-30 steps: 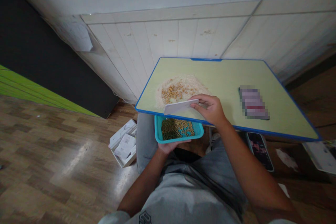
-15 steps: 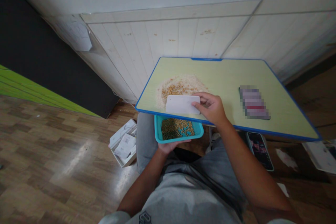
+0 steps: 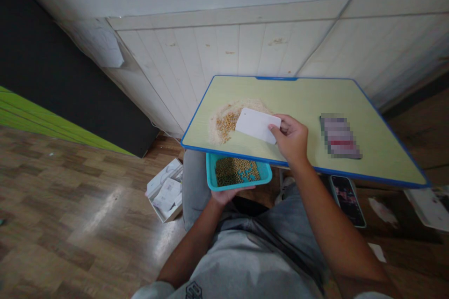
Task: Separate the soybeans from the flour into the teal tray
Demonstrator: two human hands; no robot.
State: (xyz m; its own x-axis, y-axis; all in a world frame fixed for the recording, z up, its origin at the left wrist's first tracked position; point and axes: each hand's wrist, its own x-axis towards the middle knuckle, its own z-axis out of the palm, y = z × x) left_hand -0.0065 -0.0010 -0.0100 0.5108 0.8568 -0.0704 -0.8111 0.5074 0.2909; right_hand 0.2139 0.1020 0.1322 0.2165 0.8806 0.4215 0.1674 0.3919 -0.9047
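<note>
My right hand (image 3: 293,138) pinches a white plastic card or scraper (image 3: 258,125) by its right end, tilted above the table. Just left of the card lies a heap of yellow soybeans (image 3: 227,124), amid pale fine grains like rice (image 3: 214,131) spread on the tabletop. Below the table's front edge, my left hand (image 3: 224,195) supports a turquoise plastic basket (image 3: 239,186) from underneath, with most of its fingers hidden. Inside the basket are many round yellowish beans (image 3: 245,168), with the turquoise bottom showing between some.
The light yellow table (image 3: 305,98) has a blue rim and stands against a panelled wall. A blurred-out flat item (image 3: 339,136) lies at its right. A phone (image 3: 348,201) rests below the table on the right; an open white box (image 3: 166,196) with papers sits on the left.
My right hand has lifted the white card away from the front edge, moving it back and right and tilting it. More of the soybeans show. My left hand and the basket stay put.
</note>
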